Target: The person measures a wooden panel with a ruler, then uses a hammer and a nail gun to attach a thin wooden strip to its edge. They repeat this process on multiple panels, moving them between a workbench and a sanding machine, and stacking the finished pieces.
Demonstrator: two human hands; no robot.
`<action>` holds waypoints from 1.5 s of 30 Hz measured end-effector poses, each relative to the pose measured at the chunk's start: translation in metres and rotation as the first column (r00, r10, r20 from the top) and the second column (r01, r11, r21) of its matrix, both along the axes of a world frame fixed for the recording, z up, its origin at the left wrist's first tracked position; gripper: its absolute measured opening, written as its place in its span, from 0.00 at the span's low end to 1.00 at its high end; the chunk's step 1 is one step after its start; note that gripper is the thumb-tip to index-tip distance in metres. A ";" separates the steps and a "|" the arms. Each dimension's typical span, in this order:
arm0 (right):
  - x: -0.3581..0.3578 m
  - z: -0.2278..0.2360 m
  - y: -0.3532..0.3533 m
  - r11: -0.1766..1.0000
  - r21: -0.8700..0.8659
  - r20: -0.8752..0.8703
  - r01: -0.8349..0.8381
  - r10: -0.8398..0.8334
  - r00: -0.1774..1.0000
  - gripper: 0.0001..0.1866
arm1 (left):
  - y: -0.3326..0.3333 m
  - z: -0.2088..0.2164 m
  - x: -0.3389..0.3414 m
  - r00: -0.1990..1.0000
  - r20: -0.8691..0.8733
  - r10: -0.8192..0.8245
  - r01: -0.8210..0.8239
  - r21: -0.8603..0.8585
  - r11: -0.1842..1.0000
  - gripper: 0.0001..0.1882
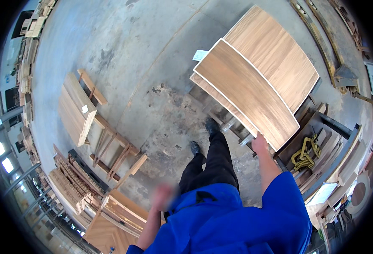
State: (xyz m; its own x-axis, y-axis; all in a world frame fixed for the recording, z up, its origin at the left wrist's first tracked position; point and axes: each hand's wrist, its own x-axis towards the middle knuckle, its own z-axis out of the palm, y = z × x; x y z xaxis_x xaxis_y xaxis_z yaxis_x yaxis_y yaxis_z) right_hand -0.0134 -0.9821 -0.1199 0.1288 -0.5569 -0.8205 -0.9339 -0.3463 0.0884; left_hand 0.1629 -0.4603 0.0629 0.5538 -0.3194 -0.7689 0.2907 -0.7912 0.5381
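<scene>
A curved-edged wooden panel (241, 86) with pale edges lies on top of a stack, to the right ahead of me. Beneath it, a wider wood-grain panel (275, 51) sticks out on the far side. At the stack's near edge, my right hand (260, 144) is closed on the rim of the wooden panel, close to its near corner. My left hand (163, 197) hangs low beside my hip, apart from the panels; blur hides its fingers.
Leaning boards (74, 112) and a wooden rack (114, 139) stand on the left, with stacked wood strips (74, 178) nearer me. Yellow clamps (306, 153) lie in a cart at right. Long metal beams (318, 38) run along the far right. Concrete floor (152, 55) lies between.
</scene>
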 end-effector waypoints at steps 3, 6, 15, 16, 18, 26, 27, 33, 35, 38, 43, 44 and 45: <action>0.006 -0.008 0.024 0.995 0.099 0.097 0.013 -0.023 0.995 0.24 | -0.005 -0.009 0.006 0.997 -0.057 0.052 -0.053 -0.026 0.998 0.17; 0.021 -0.013 0.037 0.986 0.156 0.208 -0.056 0.023 0.978 0.20 | -0.017 -0.009 0.012 0.989 -0.086 0.123 -0.126 -0.038 0.991 0.18; 0.152 -0.029 0.017 0.960 0.078 0.586 -0.269 0.174 0.791 0.21 | 0.017 -0.014 0.009 0.888 -0.002 0.460 -0.458 0.088 0.885 0.16; 0.160 -0.053 0.013 0.962 0.096 0.608 -0.255 0.146 0.780 0.22 | 0.010 0.005 0.018 0.813 -0.027 0.582 -0.576 0.107 0.810 0.15; 0.175 -0.115 -0.012 0.962 0.087 0.651 -0.260 0.143 0.745 0.21 | 0.019 0.009 0.024 0.662 -0.053 0.748 -0.742 0.095 0.663 0.13; 0.382 -0.027 0.062 0.929 0.303 0.511 -0.213 0.030 0.859 0.14 | 0.135 -0.070 0.011 0.327 -0.088 0.941 -0.929 0.153 0.337 0.10; 0.399 0.010 0.097 0.926 0.342 0.460 -0.160 -0.017 0.888 0.14 | 0.143 -0.064 0.012 0.294 -0.066 0.954 -0.944 0.139 0.300 0.10; 0.526 0.025 0.245 0.600 0.294 0.568 -0.744 0.516 0.641 0.10 | 0.236 -0.053 0.100 0.037 0.051 0.998 -0.999 -0.004 0.037 0.07; 0.567 0.034 0.297 0.490 0.297 0.587 -0.820 0.583 0.561 0.14 | 0.268 -0.063 0.120 0.031 0.135 0.990 -0.999 0.023 0.028 0.07; 0.613 0.114 0.391 0.482 0.254 0.692 -0.838 0.514 0.506 0.15 | 0.288 -0.045 0.153 -0.174 0.085 0.981 -0.983 -0.081 -0.167 0.07; 0.682 0.110 0.452 0.348 0.207 0.709 -0.914 0.591 0.385 0.16 | 0.299 -0.070 0.176 -0.286 -0.047 0.957 -0.955 -0.072 -0.289 0.09; 0.699 0.106 0.461 0.178 0.070 0.694 -0.982 0.698 0.176 0.19 | 0.298 -0.079 0.181 -0.305 -0.070 0.950 -0.950 -0.051 -0.308 0.09; 0.717 0.105 0.472 0.127 0.092 0.632 -0.988 0.759 0.156 0.20 | 0.295 -0.083 0.190 -0.300 -0.085 0.950 -0.952 -0.033 -0.304 0.09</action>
